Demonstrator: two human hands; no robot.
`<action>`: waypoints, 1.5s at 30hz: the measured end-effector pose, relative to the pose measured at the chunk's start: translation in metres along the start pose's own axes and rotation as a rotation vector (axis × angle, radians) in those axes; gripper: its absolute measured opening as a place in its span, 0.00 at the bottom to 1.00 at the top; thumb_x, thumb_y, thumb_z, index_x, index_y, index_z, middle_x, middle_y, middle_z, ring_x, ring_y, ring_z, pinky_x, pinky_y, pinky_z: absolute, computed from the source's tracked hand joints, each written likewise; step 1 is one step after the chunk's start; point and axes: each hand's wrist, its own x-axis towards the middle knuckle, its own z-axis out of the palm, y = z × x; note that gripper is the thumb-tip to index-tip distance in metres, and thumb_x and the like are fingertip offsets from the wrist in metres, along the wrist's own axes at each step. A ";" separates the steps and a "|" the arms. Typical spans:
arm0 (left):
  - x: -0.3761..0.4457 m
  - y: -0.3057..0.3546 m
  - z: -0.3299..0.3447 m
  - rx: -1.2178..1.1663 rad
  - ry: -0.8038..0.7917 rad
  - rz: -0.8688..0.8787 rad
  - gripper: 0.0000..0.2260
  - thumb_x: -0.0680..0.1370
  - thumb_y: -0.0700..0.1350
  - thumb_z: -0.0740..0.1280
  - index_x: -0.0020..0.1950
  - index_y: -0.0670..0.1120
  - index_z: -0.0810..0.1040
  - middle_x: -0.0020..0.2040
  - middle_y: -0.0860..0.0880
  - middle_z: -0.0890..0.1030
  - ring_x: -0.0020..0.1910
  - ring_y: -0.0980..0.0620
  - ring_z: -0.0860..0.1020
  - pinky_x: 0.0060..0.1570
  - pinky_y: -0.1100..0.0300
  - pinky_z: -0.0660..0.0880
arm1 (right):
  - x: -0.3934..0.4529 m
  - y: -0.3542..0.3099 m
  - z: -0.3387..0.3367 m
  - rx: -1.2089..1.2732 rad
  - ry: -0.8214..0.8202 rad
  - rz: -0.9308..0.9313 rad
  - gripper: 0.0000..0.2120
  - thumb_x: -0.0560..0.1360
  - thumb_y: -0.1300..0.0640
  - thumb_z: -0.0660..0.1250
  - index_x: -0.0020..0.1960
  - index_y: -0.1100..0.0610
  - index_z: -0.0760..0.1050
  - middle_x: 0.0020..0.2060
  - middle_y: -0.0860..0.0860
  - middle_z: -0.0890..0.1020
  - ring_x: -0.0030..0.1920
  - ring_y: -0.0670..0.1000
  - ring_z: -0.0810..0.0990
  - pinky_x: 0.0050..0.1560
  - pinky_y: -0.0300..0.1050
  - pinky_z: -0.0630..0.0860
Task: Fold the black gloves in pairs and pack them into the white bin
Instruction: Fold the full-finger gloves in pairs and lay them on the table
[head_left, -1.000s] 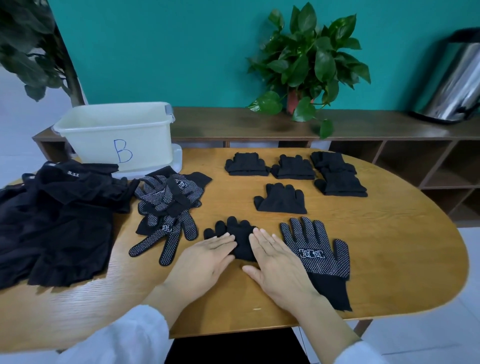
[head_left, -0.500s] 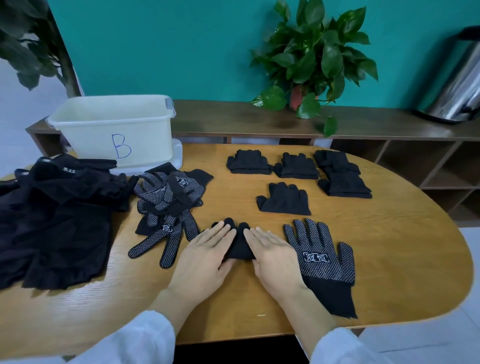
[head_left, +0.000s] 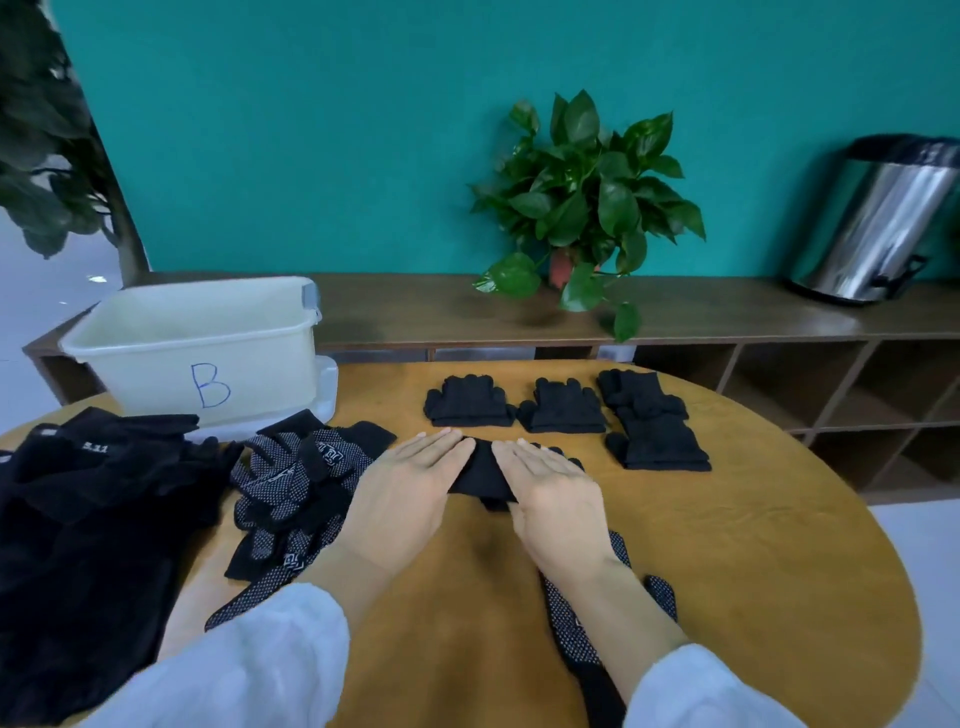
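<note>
Both flat hands, left hand (head_left: 402, 499) and right hand (head_left: 553, 493), have slid the folded glove pair (head_left: 480, 475) farther up the table (head_left: 753, 545). Fingers straight, pressing. It seems to overlap another pair now.

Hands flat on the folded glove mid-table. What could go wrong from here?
1. Both hands, left hand and right hand, only press the folded glove flat; with no grip, the fold may spring open once they lift.
2. The right forearm lies over the dotted glove, so pulling back could drag it toward the table edge.
3. The folded glove sits close to another glove partly under the right hand; the two could get mixed.
</note>
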 end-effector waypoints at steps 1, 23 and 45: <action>0.011 0.001 0.002 0.003 0.001 0.012 0.30 0.55 0.30 0.80 0.56 0.41 0.84 0.54 0.44 0.84 0.52 0.48 0.84 0.53 0.52 0.79 | 0.006 0.009 -0.001 -0.009 0.006 0.002 0.30 0.52 0.69 0.80 0.55 0.61 0.83 0.48 0.54 0.86 0.51 0.53 0.85 0.53 0.48 0.80; 0.046 0.020 0.139 -0.027 -0.220 0.141 0.32 0.58 0.34 0.81 0.61 0.43 0.82 0.59 0.42 0.82 0.60 0.47 0.80 0.63 0.50 0.72 | -0.019 0.135 0.064 -0.119 -0.200 -0.138 0.28 0.57 0.68 0.78 0.57 0.62 0.82 0.52 0.58 0.84 0.55 0.55 0.83 0.57 0.51 0.78; 0.020 0.008 0.120 -0.110 -0.305 0.277 0.22 0.77 0.53 0.56 0.63 0.46 0.81 0.64 0.49 0.79 0.62 0.55 0.78 0.55 0.63 0.78 | -0.030 0.099 0.036 -0.038 -0.416 -0.078 0.29 0.52 0.49 0.84 0.52 0.54 0.84 0.52 0.50 0.85 0.50 0.46 0.85 0.51 0.39 0.79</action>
